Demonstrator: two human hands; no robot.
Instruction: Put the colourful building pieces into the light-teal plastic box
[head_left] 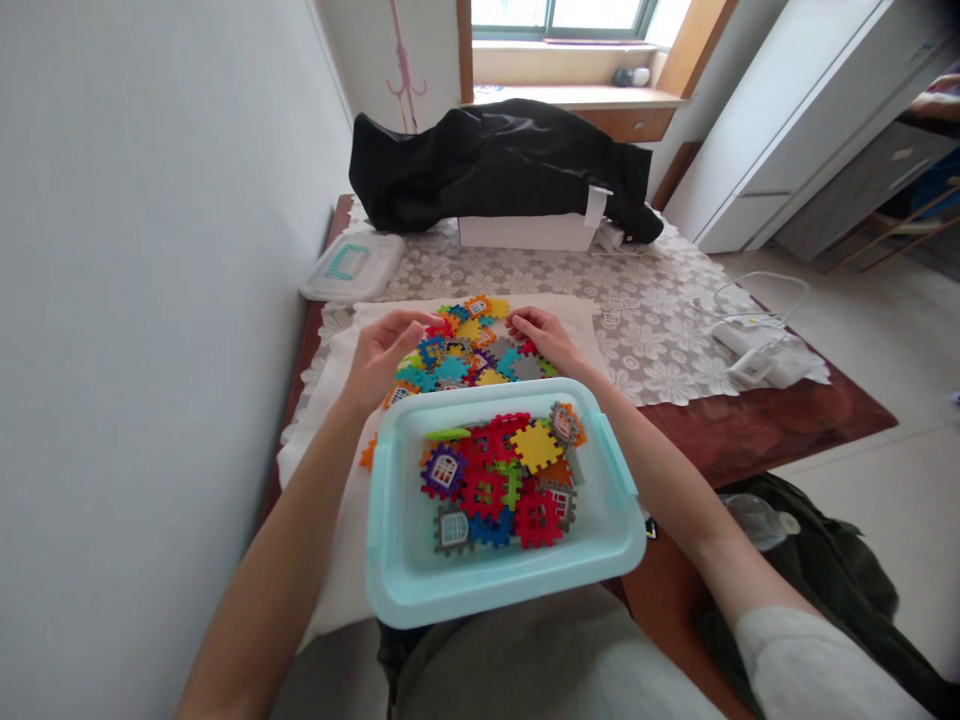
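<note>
A pile of colourful plastic interlocking building tiles (451, 370) lies on a white cloth (341, 400). My left hand (386, 352) is at the pile's left side, fingers stretched out and thumb apart, the fingertips close to a red tile (441, 329); whether they touch it I cannot tell. On the right side, my right hand (546, 336) hovers by the pile with loosely bent fingers and no tile visible in them. Nearer to me, a pale turquoise plastic bin (405, 590) holds several tiles, among them a yellow tile (537, 447) and a purple tile (443, 470) with a white window.
A clear lid (352, 265) lies at the table's far left by the wall. Black fabric (502, 160) covers a white box (525, 233) at the back. A white cable and adapter (757, 355) rest on the right. A dark bag (825, 570) is beside me.
</note>
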